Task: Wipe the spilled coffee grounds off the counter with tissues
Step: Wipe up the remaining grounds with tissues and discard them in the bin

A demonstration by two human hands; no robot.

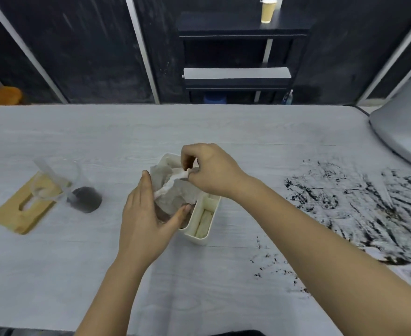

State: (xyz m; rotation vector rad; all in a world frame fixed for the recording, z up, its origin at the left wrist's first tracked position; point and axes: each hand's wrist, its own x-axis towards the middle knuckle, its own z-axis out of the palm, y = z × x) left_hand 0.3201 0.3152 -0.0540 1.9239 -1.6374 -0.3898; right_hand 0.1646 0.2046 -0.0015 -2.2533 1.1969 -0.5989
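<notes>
A white tissue point(173, 190), crumpled and partly twisted into a strip, is held over a cream plastic bin point(200, 232) in the middle of the counter. My right hand point(211, 170) pinches the tissue's upper end. My left hand point(146, 219) cups the tissue from the left and below, thumb up and fingers under it. Dark coffee grounds point(359, 202) are smeared in streaks across the right part of the pale wood-grain counter point(78, 275), with scattered specks point(272, 265) nearer to me.
A clear plastic jug point(61, 183) holding dark grounds stands at the left beside a brown tissue box point(22, 207). A grey appliance base point(405, 132) sits at the far right. Behind the counter are dark shelves with a paper cup point(268, 10).
</notes>
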